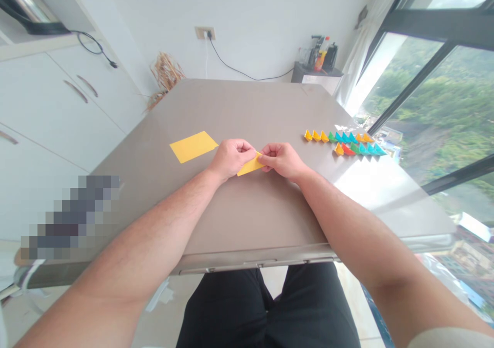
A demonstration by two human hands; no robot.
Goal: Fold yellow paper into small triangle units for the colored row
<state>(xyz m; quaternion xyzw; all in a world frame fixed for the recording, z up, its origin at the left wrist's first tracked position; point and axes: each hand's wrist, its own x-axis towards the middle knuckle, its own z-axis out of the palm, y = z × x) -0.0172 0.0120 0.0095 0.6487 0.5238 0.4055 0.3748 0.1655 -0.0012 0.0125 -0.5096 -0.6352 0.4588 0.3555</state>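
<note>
Between my two hands is a small piece of folded yellow paper (250,167), held just above or on the table; I cannot tell which. My left hand (234,157) pinches its upper left part, thumb against the bent fingers. On the other side my right hand (281,159) grips the right end between thumb and fingers. A flat stack or sheet of yellow paper (193,146) lies to the left of my left hand. Off to the right stand two rows of small folded paper boats (342,137) in yellow, green, blue, orange and red.
The grey-brown table (250,214) has its front edge close to my lap. A pixelated dark object (73,216) sits at its left edge. Behind the table is a small cabinet (316,75) with bottles on it. A window (417,90) runs along the right.
</note>
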